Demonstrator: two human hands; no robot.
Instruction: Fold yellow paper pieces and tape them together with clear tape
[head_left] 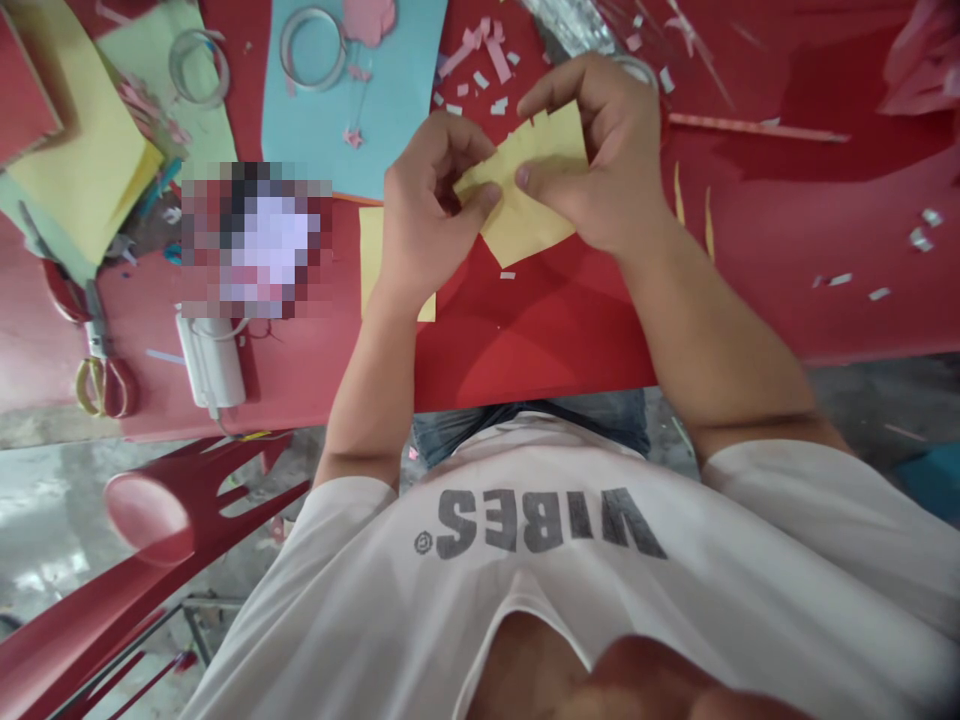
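Note:
Between my two hands is a piece of yellow paper (529,215), with small notches cut along its far edge. My left hand (442,205) pinches its left corner between thumb and fingers. On the right side, my right hand (600,160) grips the paper, its thumb lying on the near face and the fingers partly behind. Another yellow paper piece (371,265) lies on the table, partly covered by my left wrist. Two thin yellow strips (709,222) rest beside my right forearm.
The red table (510,350) carries blue paper (375,130) with a tape roll (313,48), scattered scraps, and a pink pencil-like stick (757,128). Scissors (97,345) and a white power bank-like box (214,365) lie at left. A red chair (172,510) stands near the table's edge.

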